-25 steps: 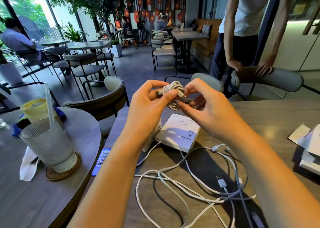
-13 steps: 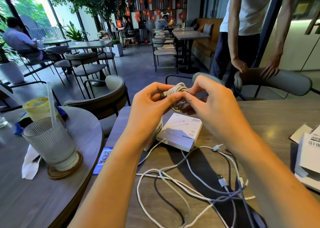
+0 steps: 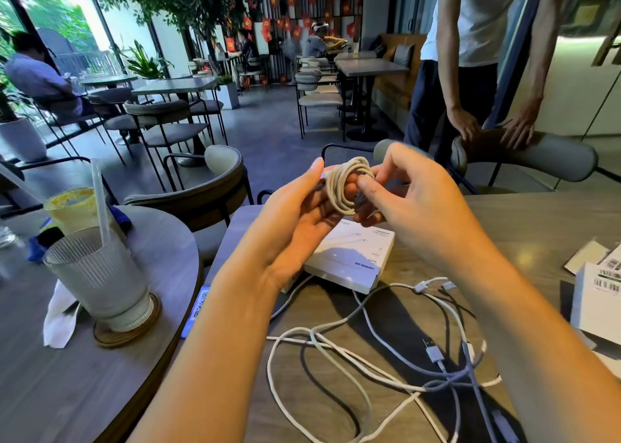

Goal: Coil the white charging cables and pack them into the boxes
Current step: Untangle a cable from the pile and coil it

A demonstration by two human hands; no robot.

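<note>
A coiled white charging cable (image 3: 340,190) is held above the wooden table (image 3: 510,220), between both hands. My left hand (image 3: 292,220) supports the coil from the left with its palm turned toward me, thumb up along the coil's edge and fingers behind it. My right hand (image 3: 406,197) pinches the coil's right side with thumb and fingertips. Below them a white cable box (image 3: 353,261) lies flat on the table; a second box is mostly hidden under my left wrist. Loose white and grey cables (image 3: 339,348) sprawl tangled on the table in front of me.
A ribbed glass (image 3: 97,274) with a straw stands on a coaster on the round table at left. A blue QR card (image 3: 199,308) lies between the tables. White boxes and papers (image 3: 594,301) sit at the right edge. A person (image 3: 484,72) leans on a chair across the table.
My left hand has turned its palm toward me and loosened around the coil. The coil now faces me flat, and my right fingers have shifted to its right side.
</note>
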